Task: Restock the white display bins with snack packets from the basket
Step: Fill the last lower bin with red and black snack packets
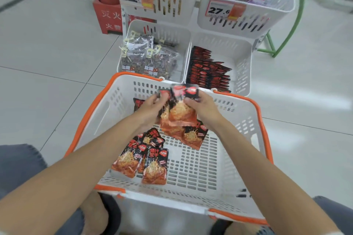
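Left hand (150, 109) and right hand (203, 107) each grip packets (179, 112) over basket (254, 139) — likely squaring stack for half-filled bin (242, 66).

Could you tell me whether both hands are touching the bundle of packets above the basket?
Touching: head view shows left hand and right hand gripping the bundle near its top.

Pale tiled floor (47, 53), glossy; red fire box (108, 19) back L, green metal frame (297, 17) R.

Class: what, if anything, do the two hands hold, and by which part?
The left hand and right hand grip a bunch of snack packets by their upper ends, one hand each side.
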The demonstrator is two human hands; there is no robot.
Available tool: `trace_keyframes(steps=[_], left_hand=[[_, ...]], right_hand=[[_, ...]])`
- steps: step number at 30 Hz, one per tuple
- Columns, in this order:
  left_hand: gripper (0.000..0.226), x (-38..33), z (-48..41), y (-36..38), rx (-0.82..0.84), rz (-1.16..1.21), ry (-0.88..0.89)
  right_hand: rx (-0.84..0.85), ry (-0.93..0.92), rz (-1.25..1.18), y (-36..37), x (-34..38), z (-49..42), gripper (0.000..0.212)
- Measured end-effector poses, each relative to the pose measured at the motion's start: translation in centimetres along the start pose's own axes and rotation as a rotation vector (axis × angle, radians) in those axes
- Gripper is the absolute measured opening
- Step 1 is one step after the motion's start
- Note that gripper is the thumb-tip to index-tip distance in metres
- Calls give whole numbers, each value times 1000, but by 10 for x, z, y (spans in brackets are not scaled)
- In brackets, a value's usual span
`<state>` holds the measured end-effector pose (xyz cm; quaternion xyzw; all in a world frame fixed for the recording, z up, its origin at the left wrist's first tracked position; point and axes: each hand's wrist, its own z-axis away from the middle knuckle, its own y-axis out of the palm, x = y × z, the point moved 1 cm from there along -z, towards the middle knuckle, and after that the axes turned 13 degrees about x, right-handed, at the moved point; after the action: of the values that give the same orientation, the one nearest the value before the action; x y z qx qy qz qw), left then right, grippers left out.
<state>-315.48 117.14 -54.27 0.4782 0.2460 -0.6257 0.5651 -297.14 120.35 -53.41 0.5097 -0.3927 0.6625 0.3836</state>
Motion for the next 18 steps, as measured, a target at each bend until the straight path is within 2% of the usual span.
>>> trace_keyframes(steps=[1,3,6,9,10,11,12,14,15,18], left_hand=[[46,1,0,7,11,-25,-1],[31,4,-1,5,-88,-85,9],[19,13,1,-23,-210,-11,-16],[26,24,4,-40,-243,16,-45],[29,27,5,-40,-245,18,-50],[32,28,6,-40,-243,17,-58],[33,29,7,-40,-252,17,-62],[32,28,5,-43,-284,15,-69],[30,26,4,-43,-303,3,-74],[25,15,3,-39,-311,-49,-83]], right_hand=[[21,-6,66,6,-2,-1,15],[53,61,82,6,-17,-2,18],[-167,279,229,-18,-59,-1,37],[-332,638,379,-36,-117,16,78],[-322,702,328,-35,-134,22,89],[-299,713,240,-32,-149,23,90],[-268,677,165,-28,-154,23,77],[-191,547,128,-26,-153,17,30],[-142,493,104,-27,-142,13,15],[26,323,-127,-34,-86,7,11]])
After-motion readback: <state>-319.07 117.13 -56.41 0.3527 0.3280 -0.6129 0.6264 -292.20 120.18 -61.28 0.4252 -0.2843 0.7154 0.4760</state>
